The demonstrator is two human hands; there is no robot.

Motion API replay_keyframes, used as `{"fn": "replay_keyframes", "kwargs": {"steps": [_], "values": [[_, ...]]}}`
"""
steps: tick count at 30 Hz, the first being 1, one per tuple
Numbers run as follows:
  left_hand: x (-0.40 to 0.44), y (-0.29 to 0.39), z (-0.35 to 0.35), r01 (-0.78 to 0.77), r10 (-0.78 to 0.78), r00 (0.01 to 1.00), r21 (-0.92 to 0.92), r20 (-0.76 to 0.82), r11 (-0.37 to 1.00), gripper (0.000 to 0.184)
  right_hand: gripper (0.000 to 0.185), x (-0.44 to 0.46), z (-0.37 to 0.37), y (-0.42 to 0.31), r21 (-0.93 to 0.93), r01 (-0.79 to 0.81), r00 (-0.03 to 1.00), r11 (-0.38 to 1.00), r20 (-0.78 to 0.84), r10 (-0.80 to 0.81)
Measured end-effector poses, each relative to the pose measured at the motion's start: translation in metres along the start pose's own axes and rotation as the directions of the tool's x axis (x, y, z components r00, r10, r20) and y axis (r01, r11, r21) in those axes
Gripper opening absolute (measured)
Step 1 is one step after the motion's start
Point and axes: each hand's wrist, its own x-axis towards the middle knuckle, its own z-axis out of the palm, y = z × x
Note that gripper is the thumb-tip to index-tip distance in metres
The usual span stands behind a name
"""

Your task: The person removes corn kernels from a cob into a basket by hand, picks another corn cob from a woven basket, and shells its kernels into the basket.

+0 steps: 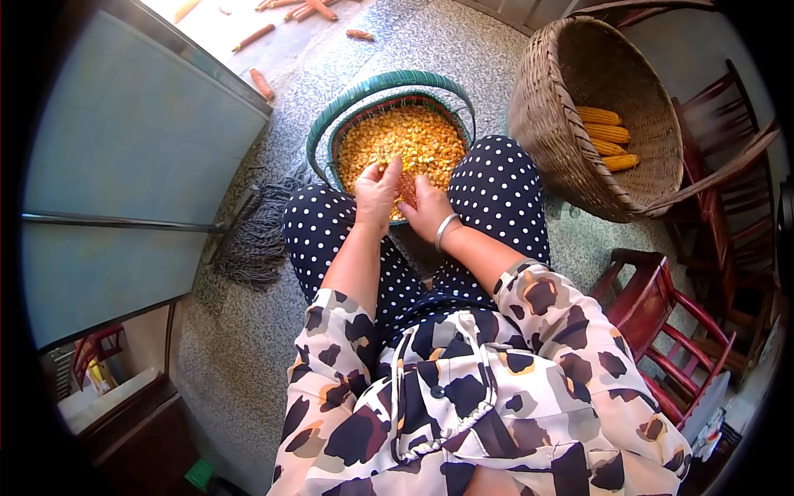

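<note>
A green-rimmed basket (331, 157) full of loose yellow corn kernels (397, 136) stands between the knees. Over its near part, my left hand (377, 192) has its fingers bent together; what they hold, if anything, is too small to tell. Close on its right, my right hand (428, 210), with a silvery bracelet at the wrist, is closed around a reddish corn cob (407, 188). The cob is mostly hidden by the fingers and sits between both hands, just above the kernels.
A large wicker basket (538, 116) with several yellow corn ears (608, 136) leans at the upper right. Bare cobs (254, 37) lie on the floor at the upper left. A grey mop head (260, 223) is left of the knees, and a red wooden chair (645, 306) stands on the right.
</note>
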Motion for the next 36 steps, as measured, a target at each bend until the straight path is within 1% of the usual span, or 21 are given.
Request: {"fn": "replay_keyframes", "kwargs": {"steps": [1, 2, 4, 5, 7, 8, 10, 11, 13, 14, 16, 20, 22, 23, 26, 28, 29, 31, 32, 34, 36], "values": [[-0.003, 0.0, 0.002, -0.058, 0.061, 0.998, 0.096, -0.028, 0.994, 0.018, 0.037, 0.0, 0.001, 0.0, -0.027, 0.015, 1.0, 1.0, 0.003, -0.015], [-0.003, -0.001, 0.002, -0.058, 0.061, 0.998, 0.096, -0.028, 0.994, 0.018, 0.037, 0.0, 0.002, 0.002, -0.027, 0.015, 1.0, 1.0, 0.003, -0.015], [-0.001, -0.003, 0.0, -0.095, 0.095, 0.995, 0.02, 0.011, 0.995, 0.018, 0.037, 0.001, 0.005, 0.008, 0.025, 0.051, 0.999, 0.998, -0.018, -0.051], [0.0, -0.005, -0.001, -0.095, 0.095, 0.995, 0.019, 0.011, 0.995, 0.018, 0.037, 0.003, 0.006, 0.01, 0.024, 0.052, 0.999, 0.998, -0.018, -0.052], [0.002, -0.005, 0.0, -0.066, 0.069, 0.997, -0.129, 0.02, 0.989, 0.018, 0.037, 0.005, 0.005, 0.012, 0.121, 0.049, 0.998, 0.991, -0.031, -0.045], [0.002, -0.005, 0.0, -0.066, 0.069, 0.997, -0.13, 0.021, 0.989, 0.018, 0.037, 0.006, 0.005, 0.013, 0.12, 0.049, 0.998, 0.992, -0.032, -0.045], [-0.002, 0.002, 0.004, -0.007, 0.005, 1.0, -0.232, -0.012, 0.973, 0.019, 0.036, 0.005, 0.004, 0.011, 0.106, 0.032, 0.998, 0.994, -0.055, -0.026], [-0.002, 0.005, 0.004, -0.007, 0.004, 1.0, -0.231, -0.013, 0.973, 0.019, 0.036, 0.004, 0.004, 0.009, 0.107, 0.031, 0.998, 0.994, -0.054, -0.026], [-0.003, 0.008, 0.004, 0.057, -0.07, 0.997, -0.313, -0.029, 0.948, 0.02, 0.036, 0.002, 0.004, 0.006, 0.056, 0.056, 0.996, 0.997, -0.072, -0.052], [-0.002, 0.005, 0.003, 0.057, -0.07, 0.997, -0.314, -0.03, 0.948, 0.02, 0.036, 0.001, 0.003, 0.004, 0.055, 0.057, 0.996, 0.997, -0.071, -0.053], [0.001, -0.001, -0.002, -0.005, 0.003, 0.999, -0.043, -0.042, 0.999, 0.02, 0.035, -0.002, 0.0, -0.001, -0.045, 0.019, 1.0, 0.999, -0.006, -0.019], [0.004, -0.007, -0.006, -0.028, 0.028, 1.0, -0.061, -0.008, 0.998, 0.02, 0.035, 0.001, 0.003, 0.006, 0.028, 0.055, 0.998, 0.998, -0.012, -0.055], [0.003, -0.006, -0.003, -0.048, 0.056, 0.998, -0.213, 0.032, 0.976, 0.02, 0.034, 0.004, 0.003, 0.009, 0.079, 0.045, 0.998, 0.996, -0.046, -0.041], [0.002, -0.005, -0.001, -0.048, 0.056, 0.998, -0.213, 0.034, 0.976, 0.02, 0.034, 0.004, 0.003, 0.01, 0.078, 0.044, 0.998, 0.996, -0.047, -0.04], [-0.003, 0.003, 0.001, -0.022, 0.021, 1.0, -0.234, -0.01, 0.972, 0.021, 0.033, 0.003, 0.002, 0.008, 0.084, 0.074, 0.996, 0.994, -0.053, -0.069], [-0.002, 0.005, -0.001, 0.056, -0.068, 0.997, -0.316, -0.028, 0.947, 0.022, 0.032, 0.001, 0.003, 0.007, 0.098, 0.089, 0.992, 0.991, -0.096, -0.08], [-0.002, 0.005, -0.001, 0.056, -0.068, 0.997, -0.316, -0.028, 0.947, 0.022, 0.032, 0.001, 0.004, 0.007, 0.098, 0.089, 0.992, 0.991, -0.095, -0.08], [-0.004, 0.009, 0.001, 0.045, -0.059, 0.997, -0.233, -0.054, 0.971, 0.019, 0.033, 0.001, 0.004, 0.005, 0.045, 0.041, 0.997, 0.998, -0.066, -0.038], [-0.003, 0.007, 0.0, 0.043, -0.058, 0.997, -0.234, -0.055, 0.971, 0.019, 0.033, 0.001, 0.003, 0.004, 0.045, 0.042, 0.997, 0.998, -0.065, -0.039], [-0.002, 0.001, -0.001, -0.042, 0.042, 0.999, 0.017, -0.016, 0.999, 0.016, 0.035, -0.002, -0.003, -0.003, -0.055, 0.007, 1.0, 0.998, -0.018, -0.008], [0.0, -0.001, -0.003, -0.043, 0.043, 0.999, 0.018, 0.001, 0.999, 0.016, 0.035, -0.002, 0.0, 0.0, -0.062, 0.016, 1.0, 0.998, -0.014, -0.017]]}}
